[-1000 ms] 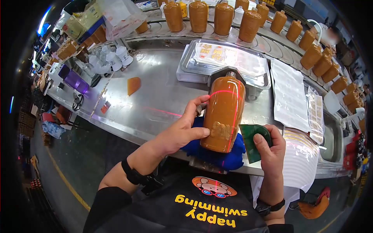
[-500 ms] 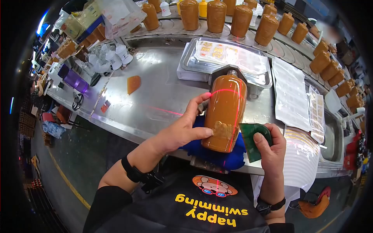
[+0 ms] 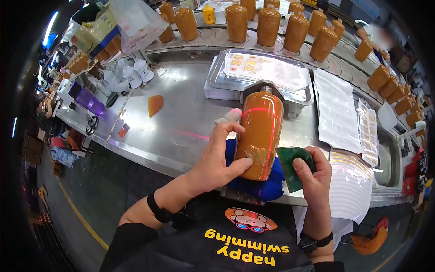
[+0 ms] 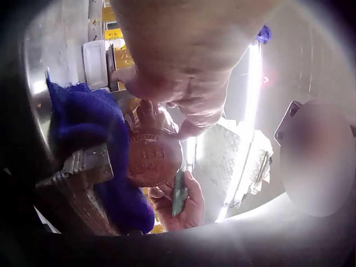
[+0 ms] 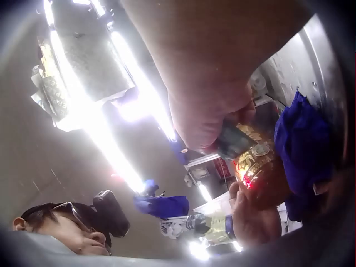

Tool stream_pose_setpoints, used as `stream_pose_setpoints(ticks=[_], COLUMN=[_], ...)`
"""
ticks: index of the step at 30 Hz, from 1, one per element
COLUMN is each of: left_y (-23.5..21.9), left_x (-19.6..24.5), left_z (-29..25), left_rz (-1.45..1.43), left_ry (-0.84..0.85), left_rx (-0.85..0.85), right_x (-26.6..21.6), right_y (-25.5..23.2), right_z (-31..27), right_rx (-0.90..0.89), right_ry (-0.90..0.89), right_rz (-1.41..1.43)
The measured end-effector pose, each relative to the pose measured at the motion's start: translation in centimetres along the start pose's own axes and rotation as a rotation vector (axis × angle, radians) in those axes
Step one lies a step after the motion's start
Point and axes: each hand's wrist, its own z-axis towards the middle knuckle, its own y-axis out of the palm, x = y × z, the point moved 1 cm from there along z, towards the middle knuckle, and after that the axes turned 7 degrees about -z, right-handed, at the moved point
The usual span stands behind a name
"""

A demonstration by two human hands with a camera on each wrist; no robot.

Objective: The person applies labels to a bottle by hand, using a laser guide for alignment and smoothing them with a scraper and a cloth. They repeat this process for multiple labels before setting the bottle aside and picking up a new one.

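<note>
A glossy brown bottle (image 3: 263,120) lies tilted with its neck away from me, in a dark holder (image 3: 250,87) padded by a blue cloth (image 3: 272,186). Low on its front is a gold decal (image 3: 260,156). My left hand (image 3: 210,161) is at the bottle's left side, the thumb tip at the decal's left edge and the index finger bent against the glass. My right hand (image 3: 316,179) pinches a green scraper (image 3: 290,167) just right of the decal. In the left wrist view, the bottle's round base (image 4: 153,161) shows raised marks.
Behind the holder stands a metal tray (image 3: 217,68) with decal sheets (image 3: 251,65). White sheets (image 3: 335,111) lie right, near a sink (image 3: 389,158). An amber scraper (image 3: 155,104) and purple bottle (image 3: 88,99) lie left. Brown bottles (image 3: 237,22) line a conveyor (image 3: 213,38).
My left index finger has bent and slid down the bottle's side, and the thumb has shifted slightly right on the decal. Conveyor bottles have travelled right. My right hand barely moves.
</note>
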Motion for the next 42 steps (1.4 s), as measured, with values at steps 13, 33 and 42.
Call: stream_pose_setpoints(ticks=[13,33,42], left_y=[-1.6,0.5,0.8], left_x=[2.1,2.4,3.0], left_z=[2.0,-0.4,0.1], left_rz=[0.273,0.272,0.315], left_ry=[0.316,0.041,0.078], left_rx=[-0.24,0.111,0.114], right_x=[0.4,-3.3,-1.3], right_y=[-0.7,2.6,-0.2], right_z=[-0.4,1.6,0.2], right_rx=[0.004,-0.266,-0.092], right_ry=[-0.034,-0.25,-0.114], right_rz=[-0.005,-0.373,-0.193])
